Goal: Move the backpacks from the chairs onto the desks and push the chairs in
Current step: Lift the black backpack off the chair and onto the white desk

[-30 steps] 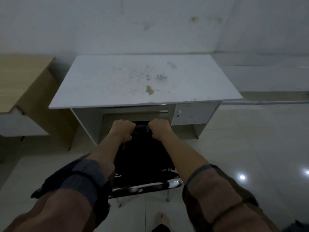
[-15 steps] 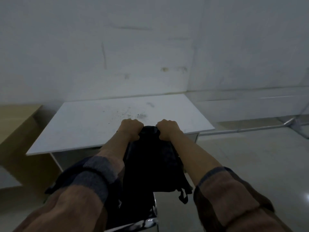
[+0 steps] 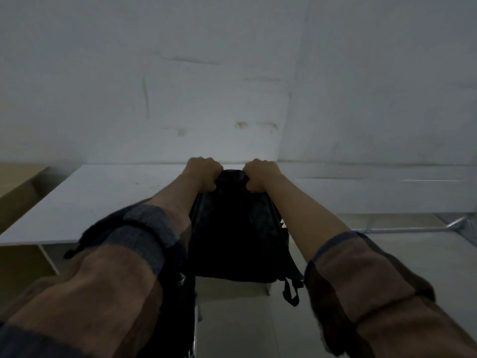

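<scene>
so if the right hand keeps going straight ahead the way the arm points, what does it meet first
Probably the white wall behind the white desk. The right hand, gripping the black backpack, seems above the desktop, though depth is unclear.

We hold the backpack (image 3: 236, 228) up in front of us, its top bunched between our two fists: our left hand (image 3: 202, 175) grips the left of the top edge, our right hand (image 3: 260, 177) the right, the two close together. The bag hangs down between our forearms, its upper part in front of the desk (image 3: 103, 202) top, its lower part below the desk's near edge (whether it touches that edge, we cannot tell). A strap loop (image 3: 290, 293) dangles at its lower right. The desk stands against the far wall (image 3: 232, 73). Left of it sits a second desk (image 3: 18, 187). At the bottom, near us, a chair frame (image 3: 195, 329) shows.
</scene>
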